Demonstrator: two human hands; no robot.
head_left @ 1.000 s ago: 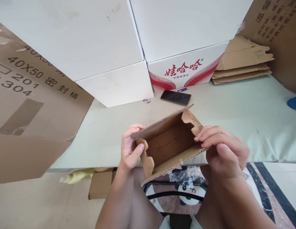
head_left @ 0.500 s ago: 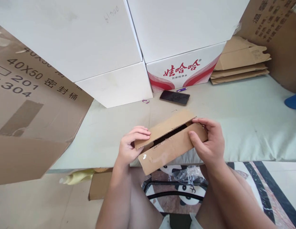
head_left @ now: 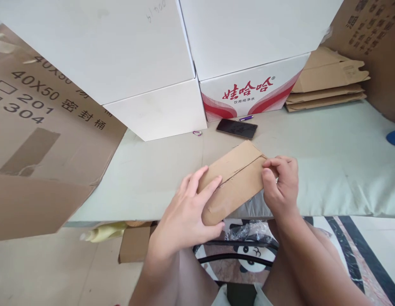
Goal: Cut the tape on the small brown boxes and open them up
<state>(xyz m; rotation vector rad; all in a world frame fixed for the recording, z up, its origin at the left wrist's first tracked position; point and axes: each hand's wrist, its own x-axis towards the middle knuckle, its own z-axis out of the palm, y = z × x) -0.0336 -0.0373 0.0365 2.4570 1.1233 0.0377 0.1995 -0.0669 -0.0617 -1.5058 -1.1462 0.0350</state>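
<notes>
A small brown cardboard box (head_left: 237, 178) is held at the near edge of the pale green mat (head_left: 328, 161), its two top flaps folded down and meeting along a seam. My left hand (head_left: 187, 212) lies over the box's left end, fingers stretched across the flaps and thumb under its near side. My right hand (head_left: 280, 187) grips the box's right end, fingertips pinched on the flap edge.
A dark phone (head_left: 237, 128) and a purple pen (head_left: 246, 118) lie behind the box. Two big white cartons (head_left: 146, 55), one with red print (head_left: 251, 91), stand at the back. Flat cardboard sheets (head_left: 328, 83) are stacked at right, and a large brown carton (head_left: 35, 140) leans at left.
The box went from open, with its inside showing, to closed. Both flaps were folded down, and my left hand moved from the box's left wall onto the top.
</notes>
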